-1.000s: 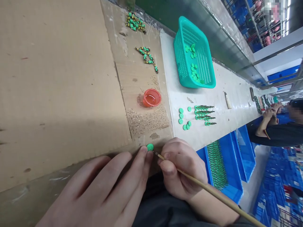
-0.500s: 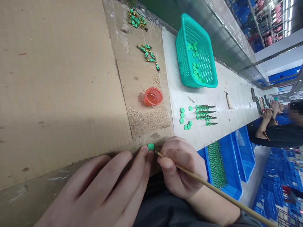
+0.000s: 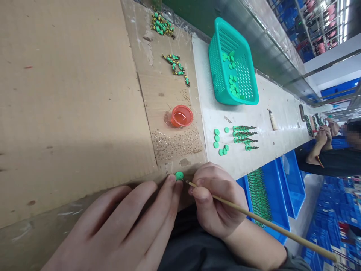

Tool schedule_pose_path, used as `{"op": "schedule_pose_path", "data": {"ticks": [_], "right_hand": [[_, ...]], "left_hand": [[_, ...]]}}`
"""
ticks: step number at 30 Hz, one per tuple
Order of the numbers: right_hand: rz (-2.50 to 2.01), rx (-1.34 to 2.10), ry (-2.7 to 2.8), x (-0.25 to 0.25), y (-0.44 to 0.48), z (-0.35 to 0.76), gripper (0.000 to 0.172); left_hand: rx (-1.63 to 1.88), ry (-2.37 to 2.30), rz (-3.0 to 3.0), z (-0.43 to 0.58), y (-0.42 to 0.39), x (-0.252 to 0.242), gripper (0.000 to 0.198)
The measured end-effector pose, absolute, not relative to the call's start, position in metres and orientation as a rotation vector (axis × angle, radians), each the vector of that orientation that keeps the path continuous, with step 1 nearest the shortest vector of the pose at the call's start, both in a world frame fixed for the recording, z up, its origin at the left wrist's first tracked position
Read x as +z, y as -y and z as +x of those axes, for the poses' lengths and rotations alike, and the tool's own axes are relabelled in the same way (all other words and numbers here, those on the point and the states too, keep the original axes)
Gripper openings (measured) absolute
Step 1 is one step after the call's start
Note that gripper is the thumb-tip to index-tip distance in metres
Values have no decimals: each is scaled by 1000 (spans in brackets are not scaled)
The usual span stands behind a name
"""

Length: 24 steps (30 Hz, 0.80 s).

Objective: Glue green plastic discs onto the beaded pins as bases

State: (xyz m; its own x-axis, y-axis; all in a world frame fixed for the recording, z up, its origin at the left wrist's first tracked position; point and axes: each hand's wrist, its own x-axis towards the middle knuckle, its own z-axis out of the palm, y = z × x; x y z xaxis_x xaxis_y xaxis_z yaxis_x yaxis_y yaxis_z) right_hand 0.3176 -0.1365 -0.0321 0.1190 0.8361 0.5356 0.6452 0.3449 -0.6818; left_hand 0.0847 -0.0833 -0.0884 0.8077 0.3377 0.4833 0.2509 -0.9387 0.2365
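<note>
My left hand lies along the near edge of the cardboard sheet, fingers stretched out, fingertips pinching a small green disc. My right hand is closed around a thin wooden stick, whose tip points at the disc from the right. The stick's long end runs off toward the lower right.
On the cardboard sit an orange cup of liquid, a patch of tiny beads and green-yellow parts. The white bench holds a teal basket, loose green discs and finished pins. Blue bins stand below. Another person's arms rest at far right.
Both hands stay nearly still on the disc; the stick's far end has dropped slightly. The view shifted a little. The other person's hands moved.
</note>
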Motion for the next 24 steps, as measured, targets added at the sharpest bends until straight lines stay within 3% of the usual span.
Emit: {"op": "schedule_pose_path", "data": {"ticks": [6,10,13,18,24], "right_hand": [[-1321,228,1536,-36,140,316,9],[-1395,306,1286,-38,148,318,19],[-1481,449,1421,-28,150,326,25],[-1461,464,1853,-18,152,340,23],[-1402,370,1824,-39,147,339,12]], "left_hand": [[827,-487,2833,91,86,-79,45],[903,-545,2753,98,80,-72,42],[883,-495,2811,106,71,-60,37],[827,-568,2703,112,73,-35,19],[662,-721,2687,105,84,-26,19]]}}
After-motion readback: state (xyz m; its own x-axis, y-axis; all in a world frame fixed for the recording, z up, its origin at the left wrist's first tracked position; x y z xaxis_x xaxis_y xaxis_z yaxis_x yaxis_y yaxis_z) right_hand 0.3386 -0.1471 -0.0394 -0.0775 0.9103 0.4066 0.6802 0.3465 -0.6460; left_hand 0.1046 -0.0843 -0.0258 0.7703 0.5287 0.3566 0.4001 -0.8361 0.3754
